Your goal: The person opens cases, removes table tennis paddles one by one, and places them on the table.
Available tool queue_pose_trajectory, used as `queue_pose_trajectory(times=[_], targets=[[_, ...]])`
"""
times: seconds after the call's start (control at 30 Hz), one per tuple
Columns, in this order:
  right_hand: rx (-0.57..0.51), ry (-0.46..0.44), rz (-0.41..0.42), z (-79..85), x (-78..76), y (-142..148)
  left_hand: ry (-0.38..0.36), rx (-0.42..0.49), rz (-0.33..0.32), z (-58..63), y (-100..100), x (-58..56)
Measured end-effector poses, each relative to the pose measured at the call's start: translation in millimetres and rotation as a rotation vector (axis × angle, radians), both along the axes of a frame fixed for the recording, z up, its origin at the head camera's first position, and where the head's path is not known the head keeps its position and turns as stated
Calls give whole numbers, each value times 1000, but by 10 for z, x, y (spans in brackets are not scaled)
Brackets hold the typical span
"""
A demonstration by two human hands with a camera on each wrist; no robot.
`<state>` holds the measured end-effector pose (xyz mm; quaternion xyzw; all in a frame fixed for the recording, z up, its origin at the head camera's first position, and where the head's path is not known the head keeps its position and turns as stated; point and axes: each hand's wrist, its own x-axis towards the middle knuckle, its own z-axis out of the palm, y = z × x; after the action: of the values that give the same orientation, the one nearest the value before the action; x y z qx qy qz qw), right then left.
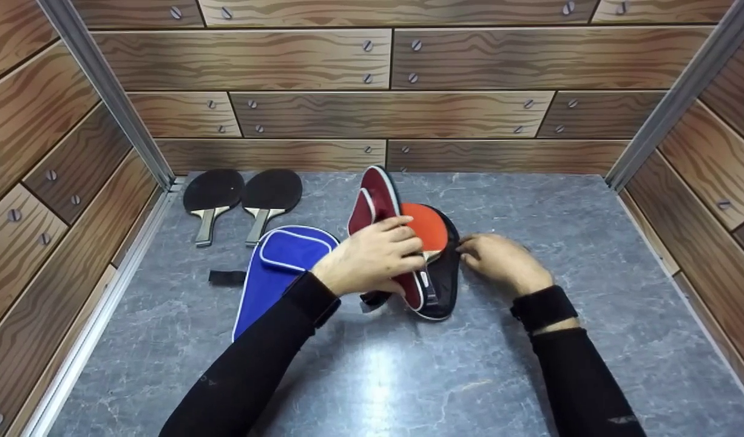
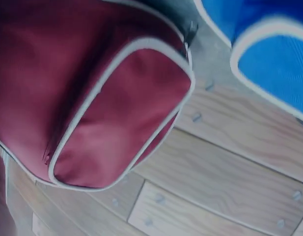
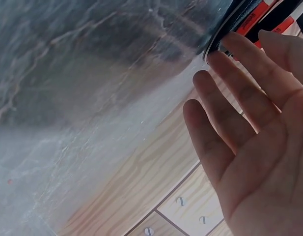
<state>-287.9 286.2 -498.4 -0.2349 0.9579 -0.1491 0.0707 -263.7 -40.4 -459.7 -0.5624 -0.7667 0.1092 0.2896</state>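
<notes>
Red case [image 1: 378, 194]: open on the worktop [image 1: 590, 315], toward the far edge and nearly midway between the left and right edges; its red front is raised, its black half [image 1: 449, 282] lies flat.
Left hand [image 1: 372, 258]: fingers clamped on the raised red front.
Right hand [image 1: 499, 261]: fingers apart and only lightly bent, tips at the black half's rim on the side facing the worktop's right edge; how firmly they touch, I cannot tell.
Orange paddle [image 1: 428, 227]: lies on the black half, orange face up, its handle partly hidden by the red front and the left hand.
Handling the opening: the red front is best held high by its edge, with the other hand steadying the rim, so the black half does not slide.
Care with the paddle: it should sit wholly inside the rim, handle included; a blade edge over the zip could catch.
Blue case [image 1: 269, 297]: flat beside the red case, on the side of the left edge, a black strap [image 1: 226, 278] sticking out.
Black paddles [image 1: 213, 189]: two, side by side near the far left corner.
Writing: the right wrist view shows red patches [image 3: 254, 18] with dark marks, too blurred to read; I can read no brand.
</notes>
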Motion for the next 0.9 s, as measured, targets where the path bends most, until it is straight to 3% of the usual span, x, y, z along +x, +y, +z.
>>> queue_pose_trajectory(times=[0.2, 0.47, 0.63, 0.9], targets=[[23, -4, -19, 12, -2, 0, -23, 2, 67, 94, -213, -33], [17, 16, -10, -3, -3, 5, -80, 64, 140, 120, -490, -40], [20, 22, -5, -7, 3, 4, -163, 90, 211, 73, -642, -15], [13, 13, -17, 10, 15, 8, -314, 158, 269, -58, -862, 68]])
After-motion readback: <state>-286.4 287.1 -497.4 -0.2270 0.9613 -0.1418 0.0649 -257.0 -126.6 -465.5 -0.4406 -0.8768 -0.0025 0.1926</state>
